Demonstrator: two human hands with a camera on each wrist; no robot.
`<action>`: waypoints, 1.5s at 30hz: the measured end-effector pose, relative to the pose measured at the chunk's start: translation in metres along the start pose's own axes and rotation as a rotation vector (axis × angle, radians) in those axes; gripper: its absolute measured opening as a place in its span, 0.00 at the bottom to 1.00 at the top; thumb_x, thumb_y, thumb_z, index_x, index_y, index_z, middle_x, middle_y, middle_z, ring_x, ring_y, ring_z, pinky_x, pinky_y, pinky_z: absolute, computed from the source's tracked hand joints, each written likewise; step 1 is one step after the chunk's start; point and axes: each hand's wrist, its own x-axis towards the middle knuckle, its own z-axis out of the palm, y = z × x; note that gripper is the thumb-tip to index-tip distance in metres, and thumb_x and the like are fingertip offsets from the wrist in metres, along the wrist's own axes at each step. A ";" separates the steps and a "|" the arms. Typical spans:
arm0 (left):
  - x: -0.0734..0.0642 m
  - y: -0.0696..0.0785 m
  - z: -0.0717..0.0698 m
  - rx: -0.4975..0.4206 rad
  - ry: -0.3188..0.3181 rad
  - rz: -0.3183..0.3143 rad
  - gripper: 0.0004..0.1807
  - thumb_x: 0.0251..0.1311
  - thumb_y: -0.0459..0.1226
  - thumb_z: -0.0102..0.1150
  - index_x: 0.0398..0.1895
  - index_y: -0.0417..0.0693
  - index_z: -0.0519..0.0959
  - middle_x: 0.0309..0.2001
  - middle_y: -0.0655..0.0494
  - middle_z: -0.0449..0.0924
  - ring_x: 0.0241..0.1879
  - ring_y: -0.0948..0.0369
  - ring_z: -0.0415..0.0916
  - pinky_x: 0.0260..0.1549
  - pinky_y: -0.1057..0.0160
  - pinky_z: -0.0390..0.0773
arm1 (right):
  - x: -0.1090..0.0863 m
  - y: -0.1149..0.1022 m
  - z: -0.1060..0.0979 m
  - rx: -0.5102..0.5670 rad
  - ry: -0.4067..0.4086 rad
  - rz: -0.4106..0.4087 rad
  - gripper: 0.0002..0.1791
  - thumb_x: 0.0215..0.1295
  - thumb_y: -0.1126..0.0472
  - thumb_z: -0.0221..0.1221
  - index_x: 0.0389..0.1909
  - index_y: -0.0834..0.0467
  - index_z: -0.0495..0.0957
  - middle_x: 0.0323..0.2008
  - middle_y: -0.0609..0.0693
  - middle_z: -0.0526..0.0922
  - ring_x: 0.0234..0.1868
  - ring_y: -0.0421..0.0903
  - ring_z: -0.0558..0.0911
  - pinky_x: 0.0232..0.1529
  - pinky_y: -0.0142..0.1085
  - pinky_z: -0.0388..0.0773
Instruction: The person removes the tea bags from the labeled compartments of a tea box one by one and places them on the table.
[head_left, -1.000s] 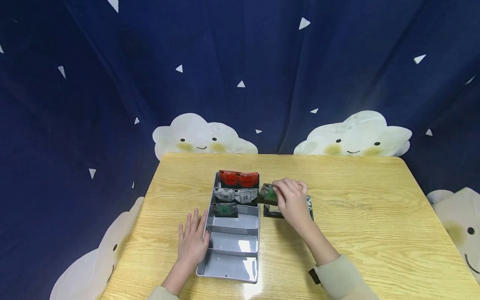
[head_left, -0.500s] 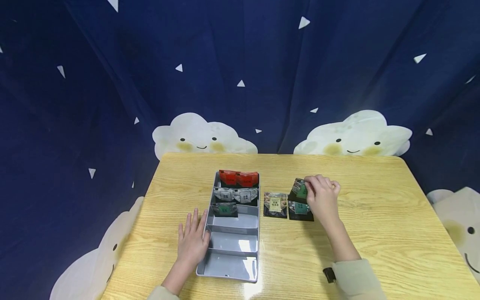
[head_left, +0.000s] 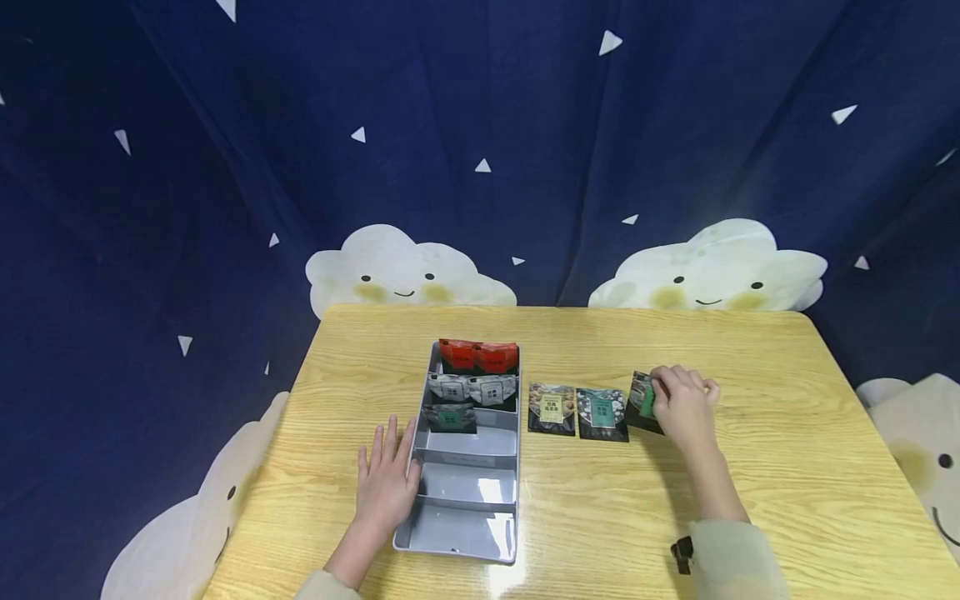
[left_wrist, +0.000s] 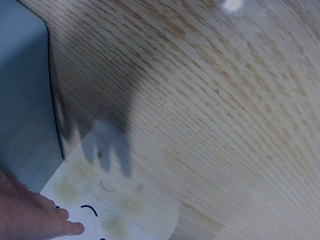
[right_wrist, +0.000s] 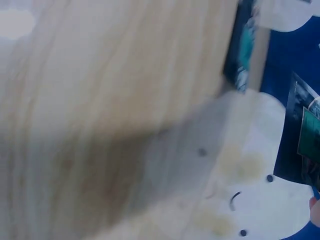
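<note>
My right hand [head_left: 686, 407] pinches a dark sachet with a green label [head_left: 642, 403] by its upper right part, at the right end of a row of sachets. In the right wrist view this held sachet [right_wrist: 302, 135] shows at the right edge, with just a fingertip beside it. Left of it lie a sachet with a teal label [head_left: 602, 414] and one with a yellow label [head_left: 552, 409]. My left hand [head_left: 386, 483] rests with spread, straight fingers along the left side of a grey divided tray [head_left: 465, 481]; the left wrist view shows its fingers [left_wrist: 37, 215] by the tray wall.
The tray's back compartment holds red sachets [head_left: 478, 358], the one before it silver sachets [head_left: 471, 390]. A dark green-labelled sachet [head_left: 450, 418] stands at the left of the third. The wooden table [head_left: 787, 433] ends at a blue curtain [head_left: 555, 150] with clouds.
My right hand has carried the green-labelled sachet rightward, from beside the tray past the two lying sachets, which are now uncovered. The left hand has stayed at the tray.
</note>
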 end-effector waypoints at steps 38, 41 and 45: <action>0.000 0.001 -0.001 -0.001 0.002 0.001 0.31 0.63 0.42 0.41 0.71 0.53 0.53 0.71 0.44 0.44 0.69 0.44 0.40 0.63 0.39 0.40 | -0.018 0.056 0.069 -0.057 -0.156 0.164 0.08 0.68 0.61 0.47 0.42 0.58 0.72 0.44 0.60 0.67 0.51 0.63 0.61 0.51 0.63 0.46; 0.000 0.000 -0.001 0.004 0.007 0.000 0.31 0.63 0.42 0.41 0.71 0.53 0.53 0.71 0.45 0.44 0.69 0.44 0.40 0.63 0.39 0.41 | -0.019 0.054 0.070 -0.051 -0.145 0.166 0.08 0.68 0.61 0.47 0.42 0.58 0.72 0.44 0.61 0.68 0.51 0.62 0.61 0.51 0.63 0.46; 0.000 0.000 -0.001 -0.002 0.006 0.000 0.31 0.63 0.42 0.41 0.71 0.53 0.53 0.71 0.44 0.44 0.69 0.44 0.40 0.63 0.39 0.41 | -0.019 0.054 0.071 -0.045 -0.118 0.153 0.07 0.67 0.62 0.48 0.41 0.58 0.73 0.43 0.60 0.69 0.51 0.62 0.62 0.50 0.62 0.47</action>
